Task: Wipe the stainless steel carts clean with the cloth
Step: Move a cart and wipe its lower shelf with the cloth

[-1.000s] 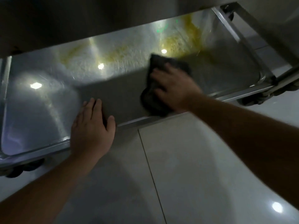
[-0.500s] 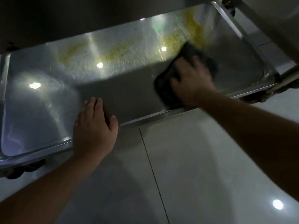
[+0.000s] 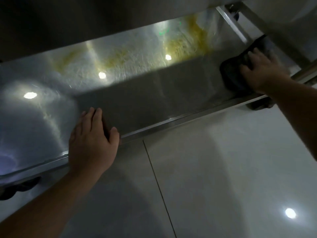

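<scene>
2 hands (image 3: 92,141) (image 3: 260,71) on cart shelf (image 3: 154,103), right pressing cloth (image 3: 231,73).

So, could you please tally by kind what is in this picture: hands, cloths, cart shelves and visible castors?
Hands: 2, left hand flat on the shelf edge, right hand pressing the cloth
Cloths: 1, dark cloth
Cart shelves: 1, steel shelf with yellowish smears
Castors: 2, left castor, right castor
Total: 6

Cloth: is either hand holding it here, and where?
The right hand presses flat on the dark cloth, covering its right part at the shelf's right end. The left hand rests on the shelf's front edge, holding nothing.
</scene>
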`<action>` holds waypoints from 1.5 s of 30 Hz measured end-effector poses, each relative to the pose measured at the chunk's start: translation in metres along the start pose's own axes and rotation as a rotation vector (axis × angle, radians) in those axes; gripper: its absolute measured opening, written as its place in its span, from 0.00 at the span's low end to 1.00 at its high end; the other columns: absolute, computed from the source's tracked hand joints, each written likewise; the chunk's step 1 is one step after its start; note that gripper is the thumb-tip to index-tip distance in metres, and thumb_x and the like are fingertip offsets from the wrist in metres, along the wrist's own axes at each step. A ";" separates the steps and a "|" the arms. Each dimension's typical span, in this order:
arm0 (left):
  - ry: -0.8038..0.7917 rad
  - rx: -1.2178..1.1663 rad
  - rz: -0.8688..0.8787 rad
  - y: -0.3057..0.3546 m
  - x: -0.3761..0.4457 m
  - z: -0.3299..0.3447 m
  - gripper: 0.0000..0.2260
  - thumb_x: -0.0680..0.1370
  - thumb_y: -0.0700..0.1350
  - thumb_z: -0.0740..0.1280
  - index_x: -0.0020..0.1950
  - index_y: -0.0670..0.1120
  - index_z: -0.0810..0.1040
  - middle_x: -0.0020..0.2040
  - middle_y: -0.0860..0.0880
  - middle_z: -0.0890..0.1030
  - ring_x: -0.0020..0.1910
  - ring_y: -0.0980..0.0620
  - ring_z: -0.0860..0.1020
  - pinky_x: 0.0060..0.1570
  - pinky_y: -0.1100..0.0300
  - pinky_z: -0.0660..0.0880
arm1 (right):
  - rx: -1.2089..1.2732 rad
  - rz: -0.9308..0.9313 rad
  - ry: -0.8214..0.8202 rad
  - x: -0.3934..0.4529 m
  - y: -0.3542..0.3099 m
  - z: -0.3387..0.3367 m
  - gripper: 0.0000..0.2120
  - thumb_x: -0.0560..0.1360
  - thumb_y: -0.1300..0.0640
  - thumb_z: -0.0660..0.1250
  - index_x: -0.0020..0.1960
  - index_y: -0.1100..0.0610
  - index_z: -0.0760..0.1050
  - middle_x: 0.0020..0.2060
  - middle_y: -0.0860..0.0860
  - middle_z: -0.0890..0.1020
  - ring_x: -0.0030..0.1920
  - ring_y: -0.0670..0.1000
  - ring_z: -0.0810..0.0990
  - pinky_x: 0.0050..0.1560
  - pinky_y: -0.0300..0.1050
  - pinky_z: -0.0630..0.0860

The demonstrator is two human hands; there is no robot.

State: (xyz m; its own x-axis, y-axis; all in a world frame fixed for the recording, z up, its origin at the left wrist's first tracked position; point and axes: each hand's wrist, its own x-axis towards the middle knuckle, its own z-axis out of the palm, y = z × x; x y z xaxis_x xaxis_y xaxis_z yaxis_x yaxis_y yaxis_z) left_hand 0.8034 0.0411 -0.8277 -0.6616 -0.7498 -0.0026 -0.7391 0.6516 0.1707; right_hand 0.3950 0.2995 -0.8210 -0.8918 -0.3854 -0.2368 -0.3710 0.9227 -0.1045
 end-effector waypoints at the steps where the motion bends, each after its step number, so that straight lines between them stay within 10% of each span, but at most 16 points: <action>1: 0.006 0.000 0.003 0.000 0.000 0.000 0.35 0.79 0.55 0.56 0.82 0.39 0.66 0.83 0.39 0.65 0.83 0.38 0.62 0.79 0.42 0.61 | -0.040 0.012 -0.011 -0.004 -0.001 0.003 0.33 0.85 0.37 0.47 0.85 0.50 0.51 0.85 0.51 0.51 0.84 0.62 0.44 0.81 0.67 0.49; 6: -0.004 -0.006 -0.021 0.002 0.002 0.001 0.35 0.78 0.54 0.56 0.82 0.38 0.65 0.83 0.38 0.65 0.83 0.38 0.61 0.80 0.42 0.60 | 0.038 0.140 0.002 -0.071 -0.052 0.030 0.37 0.83 0.34 0.50 0.85 0.55 0.52 0.85 0.52 0.54 0.83 0.64 0.50 0.80 0.64 0.54; 13: 0.006 0.003 -0.004 -0.002 0.001 0.002 0.34 0.79 0.55 0.56 0.82 0.39 0.66 0.83 0.39 0.65 0.82 0.38 0.63 0.79 0.42 0.60 | -0.027 -0.653 -0.058 -0.112 -0.127 0.046 0.37 0.78 0.31 0.50 0.84 0.45 0.58 0.83 0.43 0.58 0.84 0.55 0.50 0.83 0.58 0.49; 16: 0.021 0.012 0.009 -0.007 0.002 0.004 0.34 0.79 0.55 0.58 0.82 0.39 0.68 0.82 0.39 0.67 0.82 0.38 0.64 0.78 0.41 0.62 | 0.014 -0.485 0.000 -0.045 -0.104 0.033 0.33 0.83 0.40 0.60 0.84 0.51 0.60 0.83 0.50 0.60 0.83 0.60 0.54 0.82 0.57 0.53; 24: -0.005 0.062 -0.002 -0.004 0.005 0.007 0.34 0.79 0.55 0.56 0.83 0.40 0.65 0.83 0.40 0.65 0.83 0.40 0.61 0.79 0.42 0.61 | 0.161 0.022 0.068 0.020 -0.086 0.016 0.39 0.77 0.37 0.50 0.84 0.54 0.55 0.84 0.52 0.56 0.84 0.64 0.45 0.82 0.65 0.45; 35: -0.013 0.017 0.009 -0.008 0.005 0.008 0.33 0.80 0.54 0.56 0.82 0.38 0.66 0.81 0.38 0.67 0.82 0.38 0.63 0.79 0.41 0.62 | 0.001 -1.058 -0.062 -0.083 -0.319 0.076 0.31 0.84 0.36 0.50 0.84 0.46 0.58 0.83 0.43 0.60 0.85 0.53 0.47 0.83 0.59 0.44; 41: -0.033 0.015 -0.006 -0.008 0.004 0.007 0.35 0.80 0.56 0.55 0.84 0.41 0.64 0.84 0.41 0.63 0.84 0.41 0.59 0.81 0.44 0.57 | 0.131 -0.638 0.115 -0.033 -0.240 0.054 0.25 0.83 0.43 0.60 0.78 0.49 0.69 0.80 0.50 0.69 0.81 0.61 0.59 0.79 0.58 0.58; 45: -0.084 -0.021 -0.009 -0.009 0.006 0.005 0.32 0.84 0.57 0.57 0.86 0.45 0.58 0.87 0.45 0.56 0.86 0.46 0.53 0.83 0.49 0.50 | 0.174 -0.291 0.100 -0.011 -0.179 0.035 0.28 0.84 0.43 0.57 0.82 0.51 0.63 0.83 0.48 0.61 0.84 0.59 0.52 0.83 0.59 0.50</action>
State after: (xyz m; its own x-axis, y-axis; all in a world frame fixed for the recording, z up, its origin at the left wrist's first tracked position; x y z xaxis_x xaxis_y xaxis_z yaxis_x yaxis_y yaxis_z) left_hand 0.8050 0.0311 -0.8337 -0.6636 -0.7430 -0.0870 -0.7432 0.6414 0.1905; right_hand 0.4804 0.1389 -0.8332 -0.7795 -0.6215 -0.0781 -0.5711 0.7564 -0.3190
